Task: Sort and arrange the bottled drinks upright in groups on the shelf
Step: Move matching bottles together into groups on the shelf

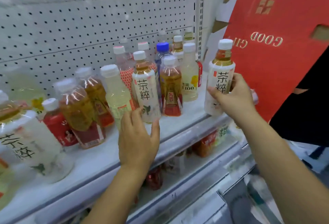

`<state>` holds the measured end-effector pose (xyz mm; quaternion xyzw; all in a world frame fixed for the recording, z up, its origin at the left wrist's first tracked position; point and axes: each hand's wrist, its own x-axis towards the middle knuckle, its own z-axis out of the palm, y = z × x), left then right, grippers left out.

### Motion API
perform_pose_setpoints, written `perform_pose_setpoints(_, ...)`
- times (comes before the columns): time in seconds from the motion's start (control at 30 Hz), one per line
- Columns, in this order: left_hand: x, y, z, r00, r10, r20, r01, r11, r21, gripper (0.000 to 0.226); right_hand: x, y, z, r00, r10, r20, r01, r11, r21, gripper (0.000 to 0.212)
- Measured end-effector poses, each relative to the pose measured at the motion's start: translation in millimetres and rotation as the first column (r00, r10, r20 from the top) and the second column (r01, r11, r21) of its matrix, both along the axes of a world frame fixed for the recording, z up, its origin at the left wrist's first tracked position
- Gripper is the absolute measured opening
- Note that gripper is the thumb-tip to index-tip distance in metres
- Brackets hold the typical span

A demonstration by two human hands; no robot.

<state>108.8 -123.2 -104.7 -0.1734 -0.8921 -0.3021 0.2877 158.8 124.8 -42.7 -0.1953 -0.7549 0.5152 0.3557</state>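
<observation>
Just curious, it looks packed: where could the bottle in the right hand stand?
Bare shelf shows between the red-labelled amber bottle and the held tea bottle, and along the front edge left of the left hand. Behind, bottles crowd together.

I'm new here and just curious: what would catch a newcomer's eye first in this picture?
The right hand grips a white-labelled tea bottle upright at the right end of the shelf, before a big red cardboard box. The left hand, open, reaches the base of a matching bottle among mixed drinks crowding the shelf.
</observation>
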Motion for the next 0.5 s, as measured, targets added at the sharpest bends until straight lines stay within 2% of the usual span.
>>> perform_pose_setpoints(0.2, -1, 8, -7, 0.997, 0.078, 0.010, -0.077, 0.995, -0.070, 0.046, -50, 46, 3, 0.998, 0.054, 0.038, -0.056, 0.998, 0.040, 0.058)
perform_pose_setpoints(0.5, 4, 17, -3, 0.988, 0.141, -0.055, -0.149, 0.971, -0.189, 0.040, -114, 72, -8, 0.984, 0.169, 0.050, -0.168, 0.986, -0.016, 0.057)
